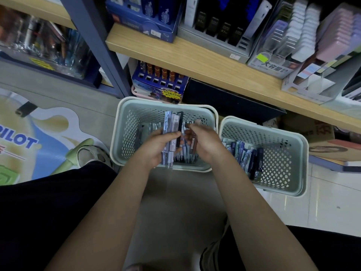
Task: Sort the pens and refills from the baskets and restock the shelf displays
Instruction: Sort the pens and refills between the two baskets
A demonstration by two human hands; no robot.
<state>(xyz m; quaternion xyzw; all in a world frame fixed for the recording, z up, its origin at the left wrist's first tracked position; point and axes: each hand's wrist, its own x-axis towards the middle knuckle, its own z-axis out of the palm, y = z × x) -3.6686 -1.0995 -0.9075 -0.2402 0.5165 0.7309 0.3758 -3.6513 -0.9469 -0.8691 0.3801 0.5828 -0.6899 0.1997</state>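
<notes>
Shop floor beside wooden shelf (195,55), two baskets. Left hand (156,145) clutched a bundle of pens (172,130) over the left basket (125,133); right hand (203,141) reached among loose pens w/ curled fingers, grip unclear. More stock lay in right basket (283,163). Risk: fanned bundle probably slips, remixing sorted items.

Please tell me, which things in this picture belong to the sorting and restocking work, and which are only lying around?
Job: bundle of pens in the left hand; right hand; left basket; right basket; wooden shelf; blue pen display.
Lying about: Pilot floor poster; cardboard box.
</notes>
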